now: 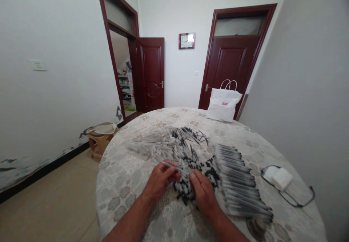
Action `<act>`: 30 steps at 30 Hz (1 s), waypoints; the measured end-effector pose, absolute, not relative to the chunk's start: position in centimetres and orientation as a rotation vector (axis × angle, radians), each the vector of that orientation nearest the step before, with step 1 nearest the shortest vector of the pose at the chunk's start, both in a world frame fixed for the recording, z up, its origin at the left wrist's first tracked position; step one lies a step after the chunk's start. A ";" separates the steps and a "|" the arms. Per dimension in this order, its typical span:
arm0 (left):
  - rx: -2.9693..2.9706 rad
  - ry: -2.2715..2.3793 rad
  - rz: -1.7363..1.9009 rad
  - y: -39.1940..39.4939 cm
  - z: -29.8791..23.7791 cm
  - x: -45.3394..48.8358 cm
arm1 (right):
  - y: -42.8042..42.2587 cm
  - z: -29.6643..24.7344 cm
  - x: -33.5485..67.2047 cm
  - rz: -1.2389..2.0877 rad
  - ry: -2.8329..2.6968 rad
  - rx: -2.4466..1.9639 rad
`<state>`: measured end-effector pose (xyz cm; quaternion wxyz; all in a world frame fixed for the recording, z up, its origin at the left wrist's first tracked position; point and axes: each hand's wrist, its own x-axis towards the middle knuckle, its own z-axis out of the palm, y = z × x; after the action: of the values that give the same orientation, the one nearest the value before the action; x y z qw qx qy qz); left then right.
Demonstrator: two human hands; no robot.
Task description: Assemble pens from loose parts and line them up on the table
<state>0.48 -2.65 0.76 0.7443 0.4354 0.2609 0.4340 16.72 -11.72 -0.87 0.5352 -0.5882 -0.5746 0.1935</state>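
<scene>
Nearest, the left hand [161, 177] pinched a tube [169, 165] over the counter [120, 184], just by loose tubes [152, 142] and black caps [214, 173]. Whether the right hand [203, 190], fingers drawn together near the tube's other end, gripped anything was unclear; beside it lay pens [240, 180], then glasses [307, 203].

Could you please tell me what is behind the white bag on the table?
Behind the white bag is a dark red door, with its upper part and handle showing. The bag hides some of the door's lower area; anything there cannot be seen.
</scene>
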 end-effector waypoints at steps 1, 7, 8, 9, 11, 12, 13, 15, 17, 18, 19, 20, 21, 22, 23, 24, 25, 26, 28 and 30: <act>0.958 0.579 0.954 -2.7 0.8 0.5 | -11.7 -0.8 16.8 0.498 -1.358 -1.397; 1.014 0.606 0.971 -2.9 1.4 0.2 | -12.0 -0.3 17.0 0.719 -1.317 -1.333; 1.019 0.604 0.973 -3.0 1.4 0.1 | -12.0 -0.2 17.1 0.733 -1.317 -1.325; 1.028 0.603 0.972 -3.0 1.4 0.1 | -12.1 -0.1 17.1 0.715 -1.323 -1.324; 1.083 0.615 0.955 -3.1 1.4 0.1 | -12.2 0.2 17.1 0.599 -1.360 -1.340; 1.128 0.629 0.942 -3.2 1.5 0.1 | -12.2 0.4 17.2 0.529 -1.394 -1.355; 1.179 0.647 0.926 -3.3 1.5 0.1 | -12.3 0.6 17.2 0.469 -1.436 -1.370; 1.271 0.688 0.908 -3.3 1.8 0.0 | -12.3 0.9 17.2 0.408 -1.516 -1.398; 1.331 0.730 0.919 -3.1 2.1 -0.4 | -12.3 1.1 17.4 0.385 -1.550 -1.421; 1.342 0.755 0.955 -2.8 2.3 -0.7 | -12.3 1.2 17.5 0.368 -1.538 -1.437; 1.331 0.783 1.006 -2.6 2.5 -1.1 | -12.3 1.2 17.6 0.344 -1.515 -1.455; 1.295 0.831 1.093 -2.2 2.7 -1.7 | -12.3 1.2 17.8 0.313 -1.483 -1.475; 1.263 0.886 1.178 -1.9 2.9 -2.2 | -12.3 1.2 18.0 0.279 -1.450 -1.494; 1.272 0.941 1.233 -1.7 3.0 -2.9 | -12.2 1.1 18.1 0.245 -1.416 -1.511; 1.309 0.998 1.252 -1.5 3.0 -3.5 | -12.2 1.2 18.3 0.217 -1.387 -1.524; 1.364 1.050 1.238 -1.3 2.9 -4.1 | -12.1 1.2 18.4 0.196 -1.365 -1.534; 1.435 1.090 1.194 -1.3 2.8 -4.7 | -12.1 1.2 18.5 0.180 -1.349 -1.539; 1.510 1.122 1.142 -1.4 2.7 -5.2 | -12.0 1.1 18.6 0.170 -1.338 -1.541; 1.663 1.165 1.061 -1.9 2.3 -6.0 | -11.9 1.0 18.7 0.160 -1.332 -1.540; 1.815 1.205 1.023 -2.5 1.8 -6.7 | -11.8 0.8 18.7 0.154 -1.341 -1.543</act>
<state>-6.68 -2.55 1.76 0.3593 0.7036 0.4673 0.3967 18.73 -11.85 0.85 0.5188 -0.6434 -0.5592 0.0642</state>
